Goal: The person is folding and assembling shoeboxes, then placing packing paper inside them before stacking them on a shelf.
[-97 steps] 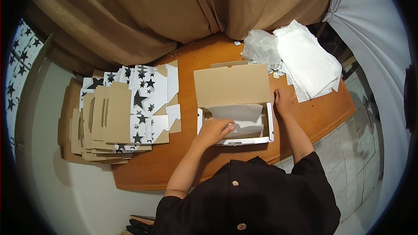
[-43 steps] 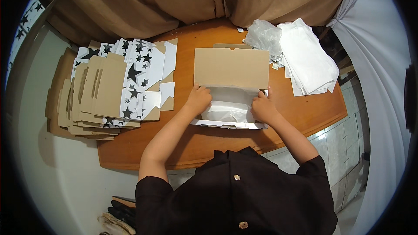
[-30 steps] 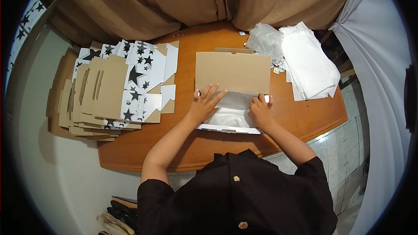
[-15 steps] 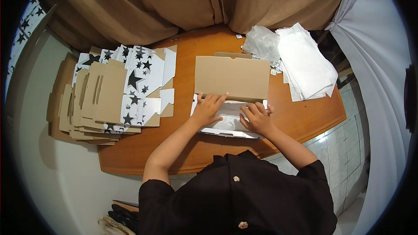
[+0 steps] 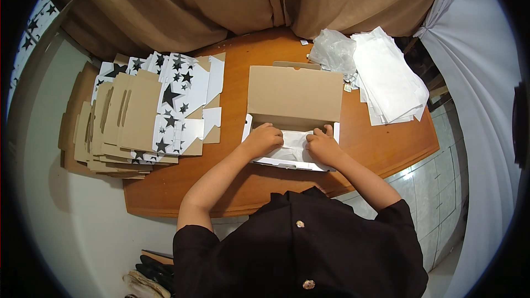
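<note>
An open cardboard box (image 5: 294, 92) stands on the table with its brown lid raised at the far side. White tissue paper (image 5: 295, 144) lines its inside. My left hand (image 5: 263, 141) reaches into the left half of the box, its fingers curled closed on the paper's left part. On the right, my right hand (image 5: 324, 145) is closed too, pinching the paper near the right wall. The fingertips of both hands are partly hidden. Whatever lies under the paper cannot be seen.
Flattened boxes (image 5: 141, 113), brown and white with black stars, are piled on the table's left. A stack of white paper sheets (image 5: 389, 77) lies at the far right, next to a clear plastic bag (image 5: 333, 52) and small packets (image 5: 349, 85). Brown curtains (image 5: 182, 8) hang behind.
Both hands have gone from spread fingers over the box's sides to curled fingers lower inside it. More of the tissue paper shows between them.
</note>
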`<state>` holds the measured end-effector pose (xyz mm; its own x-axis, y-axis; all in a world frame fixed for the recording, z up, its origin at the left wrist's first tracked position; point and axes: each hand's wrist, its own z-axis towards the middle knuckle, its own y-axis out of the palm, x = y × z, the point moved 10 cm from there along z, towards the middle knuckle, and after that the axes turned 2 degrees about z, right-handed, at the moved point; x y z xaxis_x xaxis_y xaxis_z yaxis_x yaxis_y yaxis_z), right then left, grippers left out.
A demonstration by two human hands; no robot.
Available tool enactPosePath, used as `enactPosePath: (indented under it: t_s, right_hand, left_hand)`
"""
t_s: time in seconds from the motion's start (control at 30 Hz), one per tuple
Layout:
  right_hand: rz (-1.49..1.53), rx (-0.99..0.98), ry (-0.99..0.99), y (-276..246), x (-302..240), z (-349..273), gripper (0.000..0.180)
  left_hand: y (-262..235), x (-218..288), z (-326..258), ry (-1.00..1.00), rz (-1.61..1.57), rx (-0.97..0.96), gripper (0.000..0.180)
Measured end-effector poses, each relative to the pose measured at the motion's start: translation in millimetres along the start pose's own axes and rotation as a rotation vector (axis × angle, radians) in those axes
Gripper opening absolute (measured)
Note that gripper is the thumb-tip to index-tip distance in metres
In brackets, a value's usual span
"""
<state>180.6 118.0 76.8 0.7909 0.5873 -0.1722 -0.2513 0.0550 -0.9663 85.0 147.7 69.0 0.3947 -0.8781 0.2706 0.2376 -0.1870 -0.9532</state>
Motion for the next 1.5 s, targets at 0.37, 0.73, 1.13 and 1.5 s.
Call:
enactPosePath:
  t_s: [0.37,0.73,1.13,1.5]
  right_hand:
    - [0.209,-0.014,0.084,-10.6,4.5,25.5,0.013]
    - [-0.035,-0.124,0.053,24.0,5.4,29.0,0.015]
    - [0.522,0.360,0.288,-39.0,22.4,20.9,0.042]
    - [1.105,0.880,0.999,-22.8,190.2,-18.3,0.066]
  left_hand:
    - [4.2,2.3,3.9,-0.189,-0.313,-0.190,0.043]
    - [48.4,-14.8,-12.7,-0.149,0.114,-0.389,0.059]
    - [7.3,-12.0,-12.4,-0.268,0.250,-0.198,0.059]
    - [-23.5,53.0,-68.7,-0.300,0.041,0.224,0.033]
